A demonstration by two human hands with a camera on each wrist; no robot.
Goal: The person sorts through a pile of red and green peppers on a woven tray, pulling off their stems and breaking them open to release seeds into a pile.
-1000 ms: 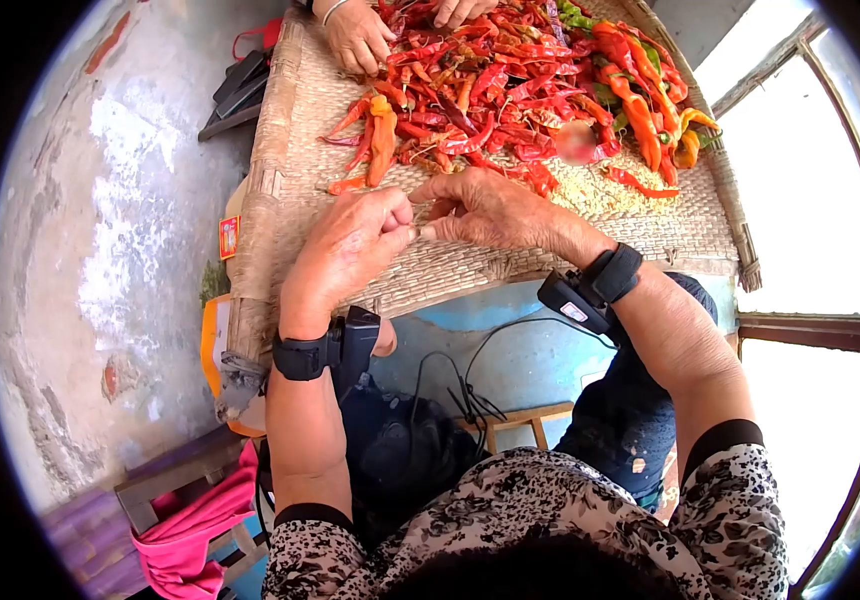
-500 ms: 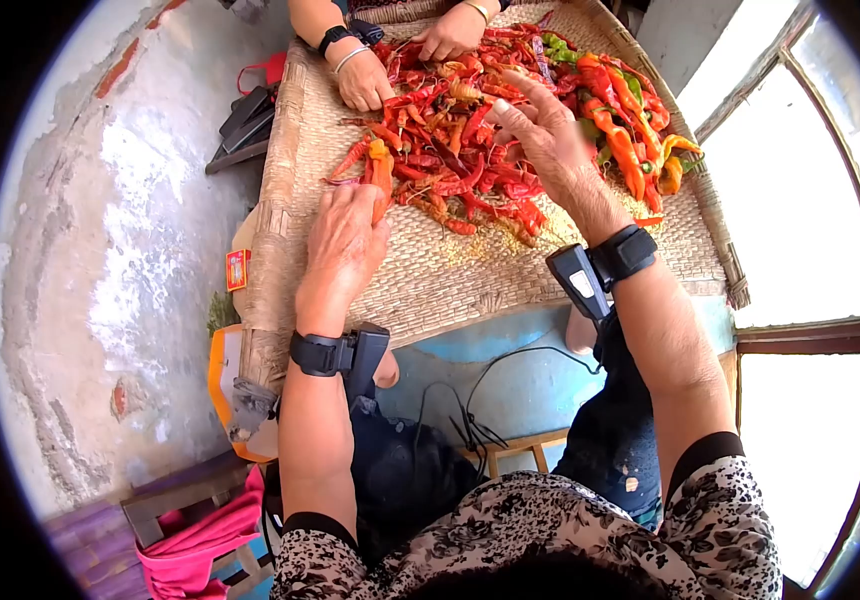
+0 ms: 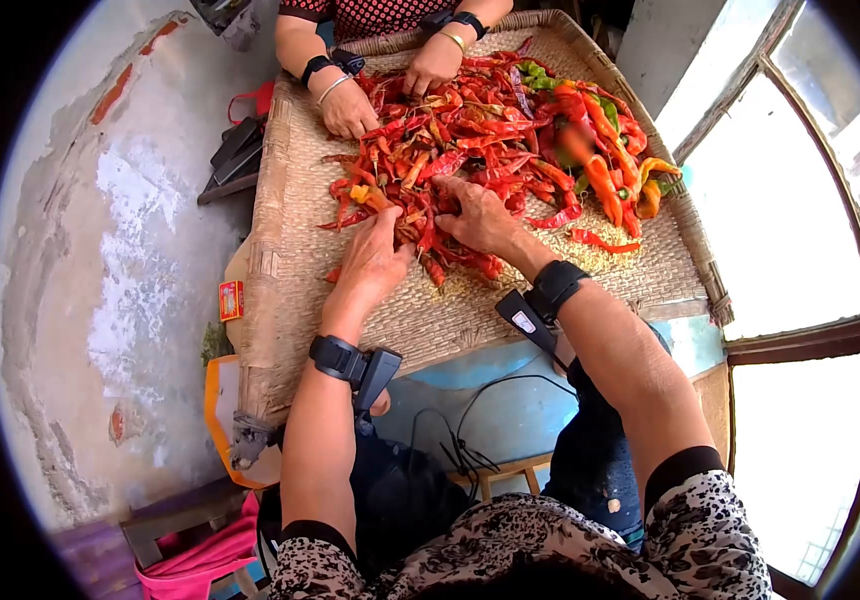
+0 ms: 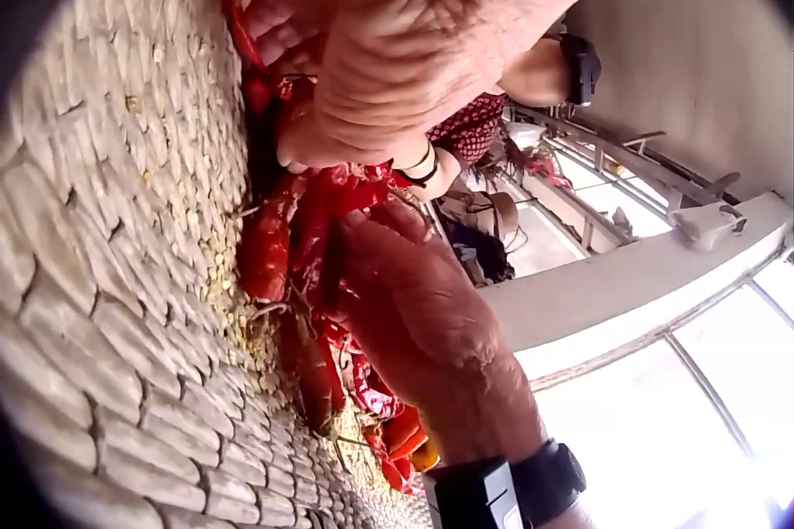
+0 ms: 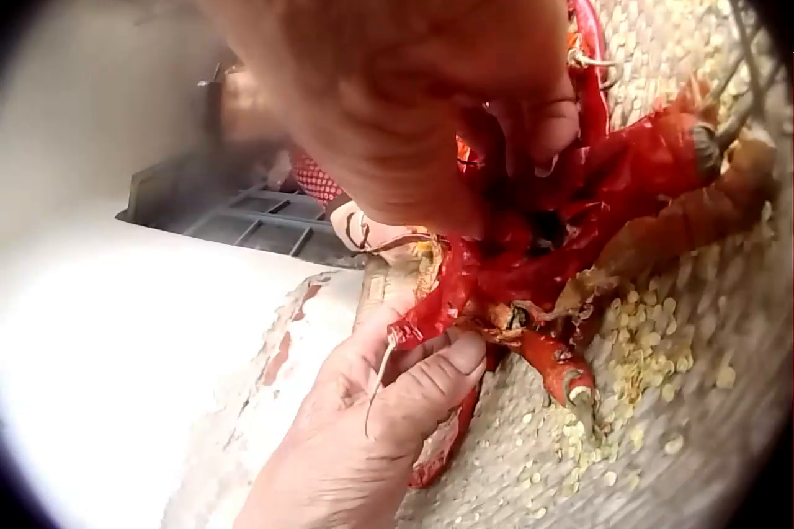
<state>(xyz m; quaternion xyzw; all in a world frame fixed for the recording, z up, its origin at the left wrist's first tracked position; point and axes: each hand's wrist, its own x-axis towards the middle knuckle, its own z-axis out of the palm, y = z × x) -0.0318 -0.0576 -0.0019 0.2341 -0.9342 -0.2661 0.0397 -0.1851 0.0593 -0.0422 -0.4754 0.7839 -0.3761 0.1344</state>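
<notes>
A heap of wrinkled dried red chili peppers (image 3: pixel 495 135) lies on a woven tray (image 3: pixel 295 235). At its near edge my left hand (image 3: pixel 370 270) grips some of the peppers. The right wrist view shows its thumb (image 5: pixel 453 362) over red peppers, beside a pale stem. Just to the right, my right hand (image 3: pixel 485 222) has its thumb and fingers curled into the same bunch (image 5: pixel 620 200). Part of what it holds is hidden under the fingers. A yellow-orange pepper (image 3: pixel 370 196) rests by the left fingertips.
Another person's hands (image 3: pixel 350 108) work at the heap's far left. Fresh orange-red peppers (image 3: pixel 605 185) lie at the right, above scattered pale seeds (image 3: pixel 595 262). A small red box (image 3: pixel 231 300) sits left of the tray, near the wall. Cables (image 3: pixel 465 455) hang below the front edge.
Both hands were together in front of the heap, then parted, the right spreading over the peppers. Now they are close together again, holding peppers at the near edge. The head view has shifted.
</notes>
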